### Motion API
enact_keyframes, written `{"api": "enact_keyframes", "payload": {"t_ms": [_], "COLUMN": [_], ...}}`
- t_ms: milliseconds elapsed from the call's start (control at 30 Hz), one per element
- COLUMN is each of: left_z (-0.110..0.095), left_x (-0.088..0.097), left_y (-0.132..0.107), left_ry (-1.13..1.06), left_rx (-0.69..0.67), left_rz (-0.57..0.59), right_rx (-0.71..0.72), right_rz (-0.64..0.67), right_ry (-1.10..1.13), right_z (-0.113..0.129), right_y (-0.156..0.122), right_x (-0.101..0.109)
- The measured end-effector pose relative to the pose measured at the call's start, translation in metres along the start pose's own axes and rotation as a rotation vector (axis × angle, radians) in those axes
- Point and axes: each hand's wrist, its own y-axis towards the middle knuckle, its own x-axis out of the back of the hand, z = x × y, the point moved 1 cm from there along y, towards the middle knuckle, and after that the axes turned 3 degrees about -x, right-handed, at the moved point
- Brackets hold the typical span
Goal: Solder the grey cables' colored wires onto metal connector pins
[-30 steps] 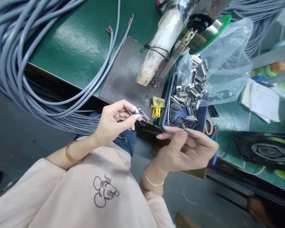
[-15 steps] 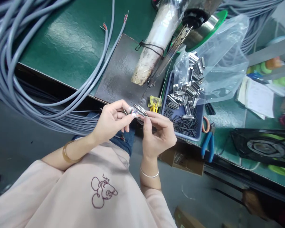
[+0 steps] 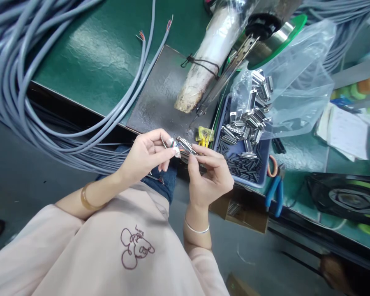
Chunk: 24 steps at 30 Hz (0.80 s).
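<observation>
My left hand [image 3: 150,154] pinches the stripped end of a cable, from which several thin coloured wires [image 3: 179,146] fan out. Close beside them, my right hand [image 3: 208,174] grips a silver multi-pin connector [image 3: 186,146] by its right end, its row of solder cups facing the wires. Whether the wire tips touch the cups is too small to tell. Both hands are at the bench edge, in front of the dark metal plate [image 3: 154,94]. Above that plate a soldering iron [image 3: 214,84] points down, with its tip beyond the connector.
A blue tray [image 3: 262,179] with many connectors [image 3: 253,119] and small black pieces stands right of the hands. Blue-handled pliers [image 3: 275,195] lie at the bench edge. Coiled grey cables [image 3: 9,74] fill the left. A solder spool [image 3: 277,45] sits behind the iron.
The connector has turned slightly in my right hand, and its row of cups shows more. The wires are more visible at my left fingertips. The whole view has shifted a little.
</observation>
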Motion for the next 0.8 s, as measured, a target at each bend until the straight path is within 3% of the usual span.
{"api": "enact_keyframes", "payload": {"t_ms": [200,500,667,800], "left_z": [0.0008,0.0023,0.0025,0.004], "left_x": [0.0004,0.0015,-0.0014,-0.006], "left_y": [-0.0022,-0.0041,-0.0027,0.0018], "left_ry": [0.023,0.011,0.025,0.044], "left_rx": [-0.012,-0.051,-0.02,-0.037], "left_rz": [0.072,0.104,0.057,-0.066], "right_rx": [-0.006,-0.021,-0.029,0.012], "right_rz": [-0.105,-0.119,-0.09,-0.001], "right_ry": [-0.014,0.013,0.019,0.006], "right_z": [-0.0005,0.0004,0.0016,0.0014], "right_y": [-0.0004,-0.0012,-0.0039,-0.0044], "right_x": [0.0005,0.0006,-0.0021,-0.0054]}}
